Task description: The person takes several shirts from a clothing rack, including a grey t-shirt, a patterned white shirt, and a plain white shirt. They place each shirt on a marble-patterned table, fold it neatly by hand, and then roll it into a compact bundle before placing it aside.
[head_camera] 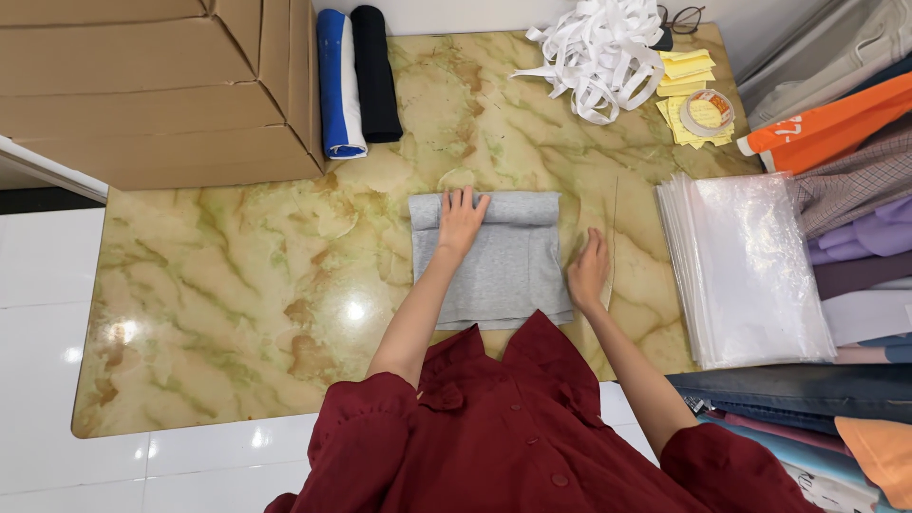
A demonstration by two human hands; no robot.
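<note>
A grey folded garment point(494, 261) lay flat near the front middle of a marbled green-and-cream table point(237, 285), directly ahead of a person in a dark red shirt. Its far edge was rolled or folded over into a thick band running left to right. The left hand point(460, 220) rested flat, fingers spread and unclenched, on the left end of that band. The right hand point(589, 271) lay open against the cloth's right edge, pressing rather than gripping, and sat nearer the person. To the right, just beside that hand, was a stack of clear plastic bags point(746, 271), with piled clothes point(855, 237) beyond. At the far side were 2 rolled garments point(356, 81), cardboard boxes point(152, 85), tangled white strips point(598, 52) and yellow paper slips point(686, 81).
</note>
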